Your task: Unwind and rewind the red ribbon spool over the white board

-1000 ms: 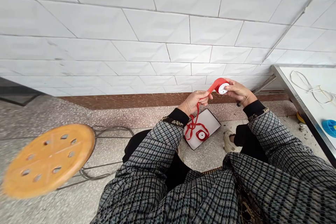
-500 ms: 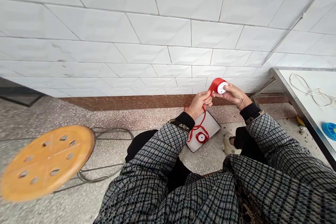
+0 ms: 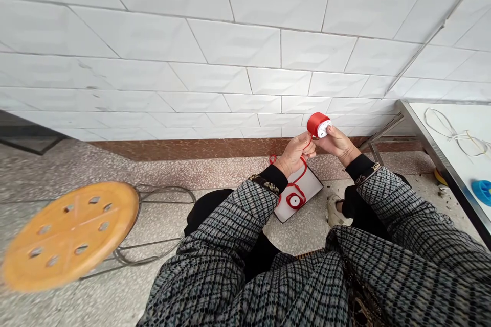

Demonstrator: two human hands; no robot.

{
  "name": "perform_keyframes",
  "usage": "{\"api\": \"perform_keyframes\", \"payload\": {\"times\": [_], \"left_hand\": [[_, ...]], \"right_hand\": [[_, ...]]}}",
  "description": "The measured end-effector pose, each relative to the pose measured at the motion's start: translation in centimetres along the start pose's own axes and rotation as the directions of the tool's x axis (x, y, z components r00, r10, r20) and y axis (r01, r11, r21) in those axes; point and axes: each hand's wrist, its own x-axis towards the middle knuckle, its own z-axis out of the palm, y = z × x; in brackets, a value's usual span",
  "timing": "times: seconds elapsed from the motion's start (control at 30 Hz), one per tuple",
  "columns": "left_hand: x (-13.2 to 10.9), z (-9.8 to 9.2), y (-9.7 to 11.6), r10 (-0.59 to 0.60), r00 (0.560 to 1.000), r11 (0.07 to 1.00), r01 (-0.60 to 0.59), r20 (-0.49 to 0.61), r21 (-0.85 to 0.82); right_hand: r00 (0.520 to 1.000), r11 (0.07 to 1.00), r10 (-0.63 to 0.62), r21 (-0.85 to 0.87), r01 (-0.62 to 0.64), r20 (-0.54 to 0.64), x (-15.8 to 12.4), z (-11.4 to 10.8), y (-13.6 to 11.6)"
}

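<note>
The right hand (image 3: 337, 144) grips a red spool (image 3: 316, 124); the left hand (image 3: 296, 153) pinches its ribbon (image 3: 305, 165). A second spool (image 3: 295, 201) lies near the tray's (image 3: 311, 184) lower-right edge.

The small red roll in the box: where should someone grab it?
Pinch the small red roll by opposite edges, likely from above right: it appears flat in the box, white centre up, while the left sleeve hides the box's left side.
</note>
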Motion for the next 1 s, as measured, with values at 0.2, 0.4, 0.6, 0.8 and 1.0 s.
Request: {"api": "perform_keyframes", "payload": {"times": [0.2, 0.4, 0.6, 0.8, 1.0], "left_hand": [[0.5, 0.0, -0.1, 0.057, 0.998, 0.998, -0.057, 0.006, -0.021], [1.0, 0.3, -0.1, 0.11, 0.992, 0.993, -0.112, -0.061, -0.038], [1.2, 0.1, 0.6, 0.017, 0.998, 0.997, -0.023, -0.065, -0.078], [0.5, 0.5, 1.1, -0.036, 0.997, 0.992, 0.027, -0.067, -0.123], [-0.6, -0.2, 1.3, -0.022, 0.998, 0.991, 0.013, -0.066, -0.132]], "right_hand": [[1.0, 1.0, 0.022, 0.02, -0.022, 0.003, -0.2, 1.4, 1.5], [0.996, 0.999, 0.053, -0.005, -0.053, -0.071, -0.2, 2.4, 2.1], [0.99, 1.0, -0.006, -0.015, 0.004, -0.14, -0.2, 2.9, 3.0], [0.985, 1.0, -0.024, 0.01, 0.026, -0.172, -0.6, 3.5, 4.0], [0.999, 0.993, 0.027, -0.118, -0.03, -0.026, 0.0, 2.7, 1.4]]}}
